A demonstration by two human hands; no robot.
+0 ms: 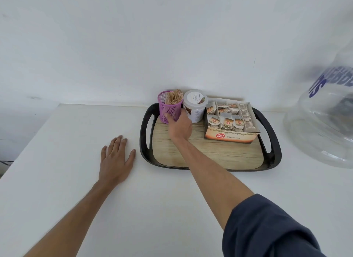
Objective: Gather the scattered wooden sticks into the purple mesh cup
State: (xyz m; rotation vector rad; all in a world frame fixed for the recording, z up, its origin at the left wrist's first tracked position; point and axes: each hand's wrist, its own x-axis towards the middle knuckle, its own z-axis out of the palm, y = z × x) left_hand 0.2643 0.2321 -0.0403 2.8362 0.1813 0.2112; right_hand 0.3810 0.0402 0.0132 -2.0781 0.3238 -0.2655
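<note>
The purple mesh cup [168, 107] stands upright in the far left corner of a black-rimmed tray [275, 142]. A bundle of wooden sticks [174, 97] stands inside the cup and pokes above its rim. My right hand [180, 127] reaches across the tray and wraps around the cup's lower right side, thumb on the front of the mesh. My left hand [116, 161] lies flat on the white table left of the tray, fingers spread, holding nothing. No loose sticks show on the table or tray.
A white lidded tub [195, 105] stands right beside the cup. An open box of tea bags [231, 121] fills the tray's far right. A large clear water bottle [324, 119] lies at the right edge. A white wall is close behind.
</note>
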